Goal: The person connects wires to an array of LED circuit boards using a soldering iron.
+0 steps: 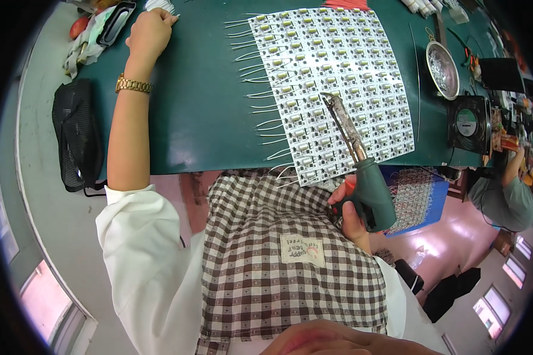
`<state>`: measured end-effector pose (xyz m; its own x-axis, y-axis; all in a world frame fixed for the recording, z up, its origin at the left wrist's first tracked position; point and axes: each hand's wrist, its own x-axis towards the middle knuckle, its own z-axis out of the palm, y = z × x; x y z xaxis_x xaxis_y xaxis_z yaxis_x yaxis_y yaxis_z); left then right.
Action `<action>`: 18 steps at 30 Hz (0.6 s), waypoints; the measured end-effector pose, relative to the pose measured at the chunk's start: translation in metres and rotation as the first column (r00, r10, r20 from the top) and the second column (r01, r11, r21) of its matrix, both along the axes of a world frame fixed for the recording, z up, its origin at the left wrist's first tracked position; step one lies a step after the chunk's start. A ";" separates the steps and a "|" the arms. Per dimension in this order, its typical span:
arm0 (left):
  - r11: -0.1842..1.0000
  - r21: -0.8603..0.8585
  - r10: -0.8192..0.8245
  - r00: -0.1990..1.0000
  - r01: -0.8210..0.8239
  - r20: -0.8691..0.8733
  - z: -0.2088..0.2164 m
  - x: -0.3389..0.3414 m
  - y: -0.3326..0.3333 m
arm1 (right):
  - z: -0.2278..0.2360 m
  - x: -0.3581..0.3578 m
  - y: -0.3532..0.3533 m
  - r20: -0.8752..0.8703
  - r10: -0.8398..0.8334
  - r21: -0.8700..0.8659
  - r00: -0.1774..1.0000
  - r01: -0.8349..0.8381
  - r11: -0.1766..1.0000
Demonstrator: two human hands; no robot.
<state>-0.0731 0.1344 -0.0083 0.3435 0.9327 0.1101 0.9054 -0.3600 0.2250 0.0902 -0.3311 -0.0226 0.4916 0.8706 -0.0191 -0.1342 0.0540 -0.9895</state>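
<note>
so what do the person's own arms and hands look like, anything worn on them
Both hands are ungloved. The left arm has a loose white sleeve, bunched near the elbow, leaving the forearm bare down to a gold-coloured link band at the wrist, likely a watch. The left hand shows no ring that I can make out. The right hand is partly hidden.

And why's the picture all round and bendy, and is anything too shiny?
In the head view, the fisheye lens leaves a black rim, and the sheet of little circuit boards looks bowed along its right edge; also in the head view, bright light glares off the pink floor.
</note>
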 end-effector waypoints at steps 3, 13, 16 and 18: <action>0.995 0.072 -0.066 0.996 0.070 -0.062 0.000 0.020 -0.018 | -0.001 -0.003 0.000 0.058 -0.041 0.011 0.997 0.041 0.999; 0.934 0.323 -0.193 0.976 0.151 0.104 -0.012 0.020 -0.029 | -0.005 0.002 0.003 0.087 -0.053 0.111 0.995 0.044 0.993; 0.935 0.316 -0.257 0.921 0.160 0.292 -0.009 0.019 -0.030 | -0.007 0.006 -0.004 0.205 0.010 0.046 0.979 -0.020 0.999; 0.978 0.135 -0.209 0.809 0.162 0.549 -0.002 0.028 -0.044 | -0.009 0.007 -0.008 0.255 0.065 -0.021 0.965 -0.062 0.998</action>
<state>-0.0456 0.0905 -0.0100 0.3666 0.8376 0.4050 0.5475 -0.5461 0.6341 0.0972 -0.3387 -0.0316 0.4252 0.9007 0.0891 0.1205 0.0412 -0.9919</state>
